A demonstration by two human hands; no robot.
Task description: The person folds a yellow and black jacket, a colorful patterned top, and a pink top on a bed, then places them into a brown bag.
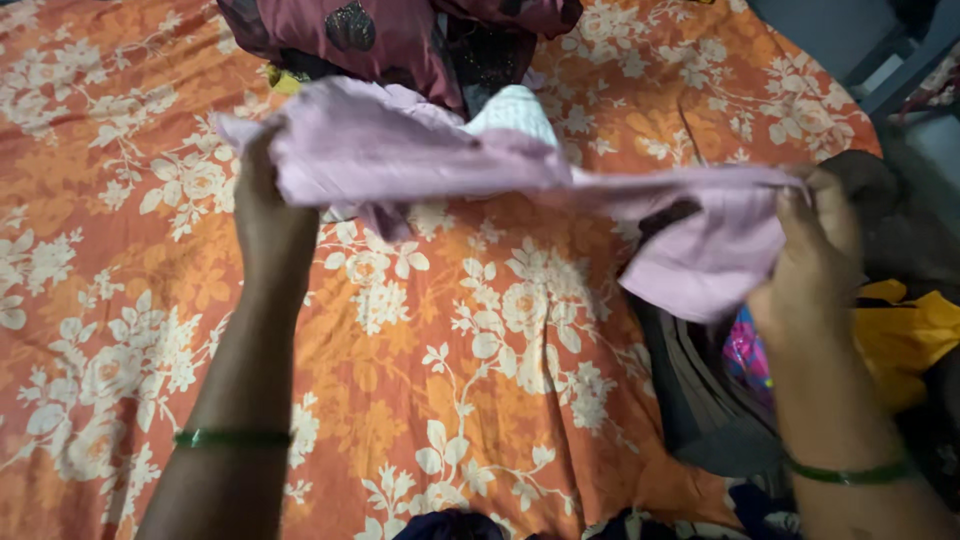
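We stretch a pale lilac garment (520,165) between both hands above the bed (420,380).

Our left hand (262,205) has its fingers clenched on one bunched end, and our right hand (815,260) pinches the other end, where a loose fold hangs below the fingers. The cloth looks light, thin and limp, sagging between the grips, so we judge it best held at edges or corners. Beyond the fingers lies a maroon garment (370,35); beside the right wrist, yellow fabric (905,335).

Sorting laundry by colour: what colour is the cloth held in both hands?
Pale lilac-pink, plain; the garment shows best in the head view.
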